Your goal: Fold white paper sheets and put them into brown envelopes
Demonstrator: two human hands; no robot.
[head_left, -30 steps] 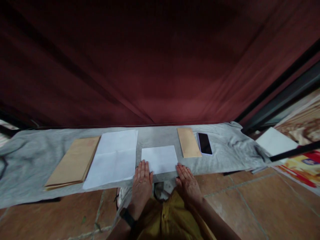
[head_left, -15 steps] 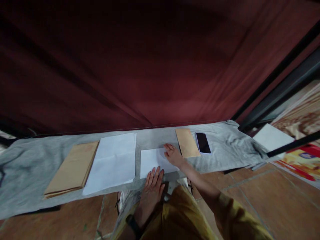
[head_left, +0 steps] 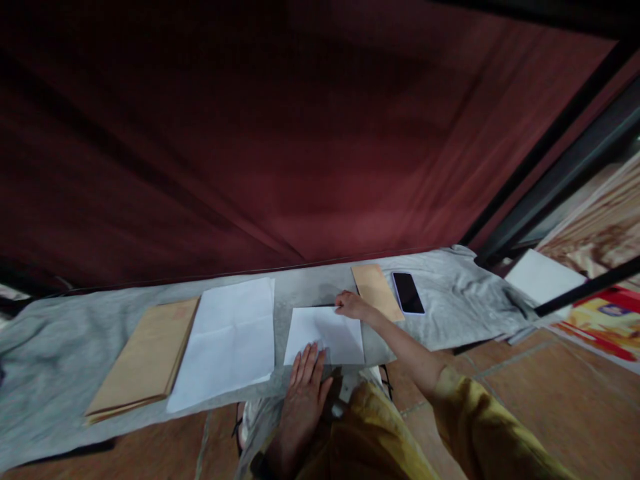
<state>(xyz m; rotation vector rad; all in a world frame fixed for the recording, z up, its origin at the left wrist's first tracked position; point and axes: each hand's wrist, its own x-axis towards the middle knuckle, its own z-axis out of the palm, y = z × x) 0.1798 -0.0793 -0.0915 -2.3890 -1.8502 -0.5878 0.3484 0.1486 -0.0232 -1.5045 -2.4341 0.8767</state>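
Observation:
A smaller white sheet of paper (head_left: 315,327), which looks folded, lies on the grey cloth in front of me. My left hand (head_left: 305,380) rests flat on its near edge with the fingers stretched out. At the far edge, my right hand (head_left: 351,305) has its fingers curled together in a pinch on the paper. Beside the right hand lies a single brown envelope (head_left: 377,291). To the left is a stack of larger white paper (head_left: 225,340) with a crease across it.
A pile of brown envelopes (head_left: 145,357) sits at the left on the grey cloth (head_left: 45,360). A phone (head_left: 409,293) lies right of the single envelope. A dark red curtain (head_left: 300,167) hangs behind. Dark metal bars (head_left: 540,180) stand at the right, above a tiled floor (head_left: 565,393).
My right hand has gone from lying flat on the paper to pinching its far edge. The small paper has turned slightly. My left hand stays flat at the near edge.

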